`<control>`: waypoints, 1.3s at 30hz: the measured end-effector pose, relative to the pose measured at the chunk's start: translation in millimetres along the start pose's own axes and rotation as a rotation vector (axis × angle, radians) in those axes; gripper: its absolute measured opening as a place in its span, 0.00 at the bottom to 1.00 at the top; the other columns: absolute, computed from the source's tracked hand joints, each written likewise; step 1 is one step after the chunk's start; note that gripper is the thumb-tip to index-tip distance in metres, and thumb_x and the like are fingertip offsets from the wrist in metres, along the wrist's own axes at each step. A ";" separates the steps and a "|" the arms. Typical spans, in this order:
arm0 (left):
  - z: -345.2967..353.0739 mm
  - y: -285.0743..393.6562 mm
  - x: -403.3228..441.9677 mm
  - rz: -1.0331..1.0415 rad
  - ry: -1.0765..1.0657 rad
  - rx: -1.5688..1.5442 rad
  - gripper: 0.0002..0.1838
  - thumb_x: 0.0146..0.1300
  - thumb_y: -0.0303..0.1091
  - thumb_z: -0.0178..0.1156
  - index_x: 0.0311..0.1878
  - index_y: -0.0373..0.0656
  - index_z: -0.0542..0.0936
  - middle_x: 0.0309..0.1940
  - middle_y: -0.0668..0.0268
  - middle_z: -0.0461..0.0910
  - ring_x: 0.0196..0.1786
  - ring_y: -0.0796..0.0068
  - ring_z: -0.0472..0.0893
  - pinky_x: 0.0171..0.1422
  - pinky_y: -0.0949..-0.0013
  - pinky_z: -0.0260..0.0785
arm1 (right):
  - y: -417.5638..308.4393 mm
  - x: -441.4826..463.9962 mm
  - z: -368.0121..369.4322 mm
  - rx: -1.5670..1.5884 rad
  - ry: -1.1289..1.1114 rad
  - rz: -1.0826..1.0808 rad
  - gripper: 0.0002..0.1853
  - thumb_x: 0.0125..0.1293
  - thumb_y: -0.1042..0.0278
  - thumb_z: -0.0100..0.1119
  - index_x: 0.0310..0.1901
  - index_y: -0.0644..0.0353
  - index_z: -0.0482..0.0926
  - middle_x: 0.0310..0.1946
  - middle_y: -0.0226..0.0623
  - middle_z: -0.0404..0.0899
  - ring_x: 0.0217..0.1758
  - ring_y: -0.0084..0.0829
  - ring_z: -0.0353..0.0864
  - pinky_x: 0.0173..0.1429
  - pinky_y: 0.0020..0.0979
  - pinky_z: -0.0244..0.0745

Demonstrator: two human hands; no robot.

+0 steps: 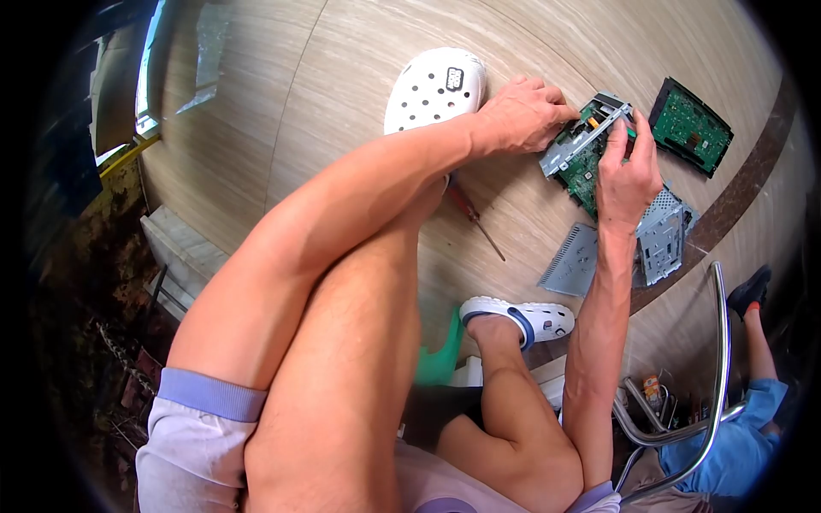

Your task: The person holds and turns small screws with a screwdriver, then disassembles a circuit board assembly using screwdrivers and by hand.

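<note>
Both hands are at a green circuit board (581, 175) with a grey metal bracket (571, 154) on it, above the tiled floor. My left hand (530, 115) pinches the bracket's left side, fingertips partly hidden. My right hand (629, 175) grips its right end between thumb and fingers. Beside them, a second green board in a black frame (691, 128) lies at the right. Close below my right hand are a perforated metal casing (663, 235) and a flat grey metal plate (571, 259). A screwdriver with a red handle (464, 205) rests on the floor near my leg.
My feet in white clogs (436, 90) flank the work on the tiled floor (359, 51). A chrome tubular chair frame (717, 342) stands at the lower right, with another person's leg and blue clothing (740, 436) beyond it. Something green (440, 355) is beside my leg.
</note>
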State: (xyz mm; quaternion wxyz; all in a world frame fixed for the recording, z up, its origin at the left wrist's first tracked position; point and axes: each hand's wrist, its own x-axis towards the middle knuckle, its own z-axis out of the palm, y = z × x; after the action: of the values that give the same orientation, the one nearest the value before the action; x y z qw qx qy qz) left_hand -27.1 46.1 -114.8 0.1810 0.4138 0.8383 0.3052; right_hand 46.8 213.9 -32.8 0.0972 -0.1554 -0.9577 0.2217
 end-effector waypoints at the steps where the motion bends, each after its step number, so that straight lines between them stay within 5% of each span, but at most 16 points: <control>1: 0.1 -0.4 -0.1 -0.002 0.000 -0.002 0.21 0.65 0.38 0.65 0.62 0.59 0.84 0.52 0.64 0.83 0.56 0.55 0.81 0.63 0.52 0.70 | 2.2 1.7 -0.5 -0.025 -0.008 0.003 0.19 0.76 0.68 0.59 0.65 0.64 0.76 0.50 0.52 0.85 0.50 0.48 0.88 0.50 0.41 0.85; 8: 0.0 0.7 0.1 -0.007 0.003 0.007 0.21 0.66 0.38 0.64 0.62 0.60 0.84 0.51 0.64 0.83 0.56 0.55 0.81 0.63 0.52 0.70 | 3.4 -1.5 5.8 0.047 0.053 -0.132 0.22 0.75 0.69 0.60 0.67 0.65 0.73 0.54 0.54 0.83 0.53 0.52 0.87 0.52 0.43 0.84; 17: 2.0 -0.7 -0.7 0.010 0.029 -0.001 0.19 0.67 0.37 0.63 0.61 0.59 0.84 0.49 0.64 0.83 0.55 0.55 0.81 0.63 0.53 0.70 | 1.7 4.8 -0.4 -0.040 0.011 -0.019 0.17 0.75 0.70 0.59 0.63 0.63 0.78 0.46 0.50 0.87 0.47 0.47 0.89 0.50 0.42 0.84; 26: 1.4 -0.4 -0.3 0.004 0.026 0.005 0.20 0.66 0.37 0.63 0.61 0.59 0.84 0.49 0.63 0.83 0.54 0.55 0.81 0.63 0.53 0.71 | -2.0 -1.9 6.3 0.101 0.035 -0.041 0.20 0.75 0.73 0.57 0.66 0.63 0.74 0.51 0.51 0.86 0.53 0.47 0.88 0.56 0.41 0.83; 39: 3.4 -0.2 0.3 0.017 0.023 0.015 0.19 0.66 0.38 0.63 0.61 0.59 0.85 0.49 0.64 0.84 0.53 0.55 0.81 0.62 0.53 0.71 | -2.9 1.5 1.9 0.003 -0.093 0.141 0.18 0.73 0.70 0.63 0.62 0.62 0.78 0.46 0.51 0.87 0.48 0.50 0.89 0.49 0.43 0.84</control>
State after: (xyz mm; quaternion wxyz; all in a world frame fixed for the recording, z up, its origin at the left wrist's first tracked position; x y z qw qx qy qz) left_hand -25.5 47.5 -117.5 0.1654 0.4188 0.8392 0.3051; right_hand 44.1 211.2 -33.0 0.0368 -0.2117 -0.9476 0.2363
